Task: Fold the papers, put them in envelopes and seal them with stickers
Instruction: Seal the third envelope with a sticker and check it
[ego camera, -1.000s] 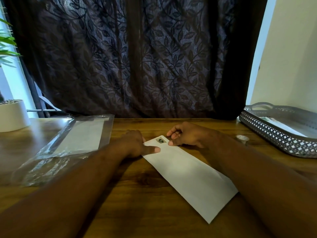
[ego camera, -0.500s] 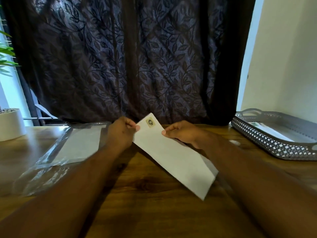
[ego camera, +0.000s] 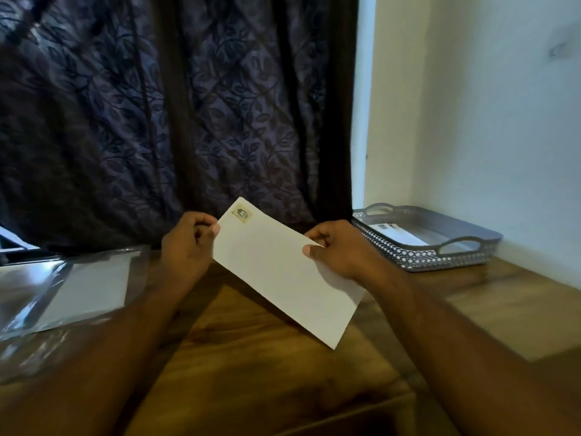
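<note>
A long white envelope is held tilted above the wooden table, its far end raised. A small sticker sits near its top corner. My left hand pinches the envelope's left edge close to that corner. My right hand grips the upper right edge, thumb on the front face. The envelope's back side is hidden.
A clear plastic sleeve with white sheets inside lies on the table at the left. A grey perforated tray holding an envelope stands at the back right by the wall. A dark patterned curtain hangs behind the table.
The envelope lay flat on the table a second ago; both hands have lifted it and tipped it up. The view has swung to the right, so the plant pot is out of sight.
</note>
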